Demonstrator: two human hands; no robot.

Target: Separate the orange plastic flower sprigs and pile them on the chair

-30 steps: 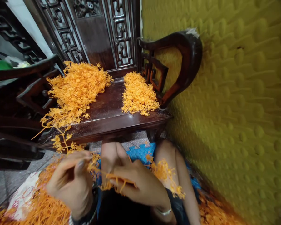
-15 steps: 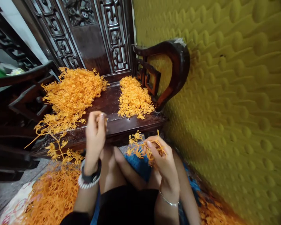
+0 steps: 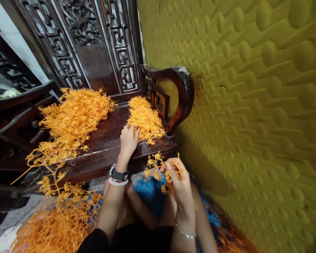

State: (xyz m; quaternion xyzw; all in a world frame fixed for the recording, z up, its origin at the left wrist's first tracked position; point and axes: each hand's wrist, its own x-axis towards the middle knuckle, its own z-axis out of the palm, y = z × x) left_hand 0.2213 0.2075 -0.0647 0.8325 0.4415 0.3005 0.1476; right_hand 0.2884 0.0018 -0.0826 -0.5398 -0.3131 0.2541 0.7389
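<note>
My left hand (image 3: pixel 129 140), with a dark watch and a white coil band on its wrist, reaches to the near left edge of the smaller pile of orange plastic florets (image 3: pixel 144 119). Its fingers are loosely bent and apart at the pile; their undersides are hidden. Over my lap, my right hand (image 3: pixel 180 175) pinches a branched orange artificial flower sprig (image 3: pixel 155 167), whose florets point left and whose bare stems loop round by the fingers. A larger heap of orange flower sprigs (image 3: pixel 77 116) lies on the left of the dark wooden seat (image 3: pixel 105 131).
One long sprig (image 3: pixel 55 175) hangs over the seat's front edge, above a mass of orange stems (image 3: pixel 52 225) at lower left. A curved wooden armrest (image 3: pixel 185 91) stands beside the yellow textured wall (image 3: pixel 239 105). Blue material (image 3: pixel 150 191) lies below my legs.
My left hand has moved right and forward, from above the seat's front edge to the smaller pile. My right hand still holds its sprig. The view has shifted slightly.
</note>
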